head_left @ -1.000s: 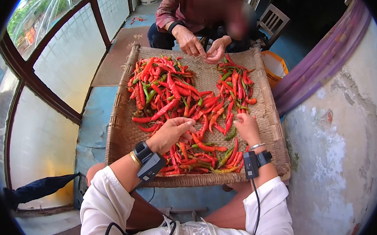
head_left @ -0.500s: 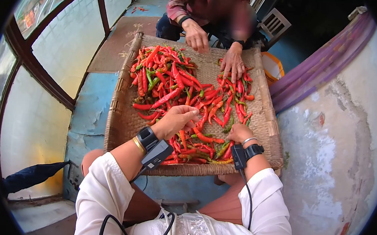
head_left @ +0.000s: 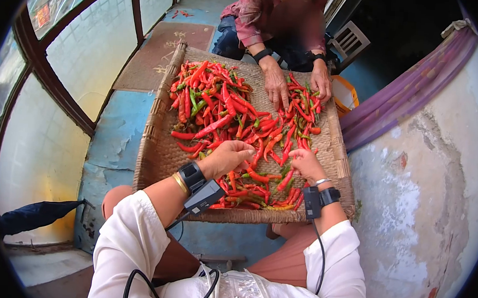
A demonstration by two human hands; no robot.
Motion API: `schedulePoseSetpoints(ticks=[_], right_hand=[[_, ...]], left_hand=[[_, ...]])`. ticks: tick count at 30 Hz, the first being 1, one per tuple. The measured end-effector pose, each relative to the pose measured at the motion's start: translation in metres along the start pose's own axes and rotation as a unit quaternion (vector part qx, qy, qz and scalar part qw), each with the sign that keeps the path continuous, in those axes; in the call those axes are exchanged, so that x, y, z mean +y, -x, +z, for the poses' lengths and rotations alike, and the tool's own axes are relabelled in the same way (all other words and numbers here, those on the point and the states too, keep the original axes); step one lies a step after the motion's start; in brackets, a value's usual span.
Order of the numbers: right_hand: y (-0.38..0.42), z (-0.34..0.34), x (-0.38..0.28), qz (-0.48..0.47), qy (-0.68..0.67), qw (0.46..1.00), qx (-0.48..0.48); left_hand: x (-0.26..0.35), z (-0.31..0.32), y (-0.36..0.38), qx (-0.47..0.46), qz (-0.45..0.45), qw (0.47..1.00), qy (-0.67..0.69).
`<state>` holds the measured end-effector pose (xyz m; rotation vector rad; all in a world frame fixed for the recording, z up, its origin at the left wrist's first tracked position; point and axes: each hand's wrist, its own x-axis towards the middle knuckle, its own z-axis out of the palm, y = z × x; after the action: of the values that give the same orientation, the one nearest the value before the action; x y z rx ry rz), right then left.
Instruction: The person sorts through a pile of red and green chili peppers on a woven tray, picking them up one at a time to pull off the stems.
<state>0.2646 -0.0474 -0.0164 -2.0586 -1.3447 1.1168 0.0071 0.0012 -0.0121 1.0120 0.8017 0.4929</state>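
Note:
Red, orange and some green chili peppers (head_left: 220,100) lie heaped on a woven tray (head_left: 159,143) in front of me. My left hand (head_left: 228,158) hovers over the near part of the heap, thumb and fingers pinched together; whatever they may hold is too small to make out. To its right, my right hand (head_left: 306,166) is closed, its fingertips at the stem end of a red chili pepper (head_left: 285,180) that hangs tilted above the near peppers.
Across the tray sits another person, whose two hands (head_left: 276,88) touch peppers at the far right. A yellow-rimmed bucket (head_left: 347,95) stands beyond the tray's right edge. Windows (head_left: 40,140) line the left; a purple curtain (head_left: 415,86) and worn wall (head_left: 412,205) are on the right.
My right hand has lifted slightly, with a red chili pepper at its fingertips. My left hand has shifted a little to the right. Both the other person's hands have moved to the right.

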Motion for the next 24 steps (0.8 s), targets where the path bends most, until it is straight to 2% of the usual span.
schedulePoseSetpoints(ticks=[2,4,6,8,10,12,14,15,17,18,19,20,21,22,23,24], right_hand=[[0.016,-0.006,-0.032,0.016,-0.212,0.976,-0.046],[0.020,-0.003,-0.045,-0.001,-0.256,0.965,-0.060],[0.021,0.005,-0.051,-0.051,-0.349,0.931,-0.090],[0.023,0.008,-0.056,-0.049,-0.359,0.927,-0.098],[0.021,0.008,-0.056,-0.079,-0.312,0.937,-0.135],[0.009,-0.007,-0.049,-0.080,-0.296,0.945,-0.112],[0.001,-0.026,-0.041,-0.054,-0.322,0.945,-0.007],[-0.003,-0.035,-0.035,-0.053,-0.321,0.945,-0.007],[-0.010,-0.047,-0.023,-0.062,-0.305,0.942,0.125],[-0.012,-0.046,-0.019,-0.062,-0.303,0.943,0.124],[-0.013,-0.045,-0.015,-0.079,-0.147,0.971,0.172],[-0.013,-0.042,-0.010,-0.095,0.012,0.972,0.216],[-0.011,-0.033,-0.005,-0.136,0.050,0.973,0.179],[-0.008,-0.027,-0.005,-0.168,0.157,0.967,0.113],[-0.004,-0.020,-0.006,-0.172,0.124,0.977,-0.031],[-0.006,-0.012,-0.001,-0.239,0.268,0.929,-0.092]], left_hand=[[-0.010,-0.002,-0.006,-0.029,0.019,0.998,-0.048],[-0.010,0.002,-0.004,-0.053,0.029,0.995,-0.077],[-0.018,0.009,-0.003,-0.057,0.100,0.991,-0.074],[-0.021,0.008,-0.006,-0.076,0.097,0.990,-0.063],[-0.010,0.006,0.000,-0.163,-0.035,0.984,-0.067],[-0.010,0.006,0.001,-0.156,-0.030,0.983,-0.092],[-0.012,0.006,0.000,-0.151,-0.024,0.982,-0.115],[-0.014,0.005,-0.002,-0.128,-0.016,0.986,-0.106],[-0.013,0.005,0.000,-0.081,0.006,0.993,-0.088],[-0.014,0.006,0.000,-0.080,0.007,0.993,-0.086],[-0.013,0.007,0.000,-0.063,0.009,0.995,-0.071],[-0.011,0.007,0.000,-0.048,0.013,0.997,-0.058],[-0.011,0.005,-0.001,-0.046,0.018,0.997,-0.059],[-0.014,0.002,-0.004,-0.065,0.009,0.995,-0.079],[-0.016,0.001,-0.005,-0.083,0.000,0.992,-0.099],[-0.017,0.001,-0.005,-0.086,-0.003,0.992,-0.087]])
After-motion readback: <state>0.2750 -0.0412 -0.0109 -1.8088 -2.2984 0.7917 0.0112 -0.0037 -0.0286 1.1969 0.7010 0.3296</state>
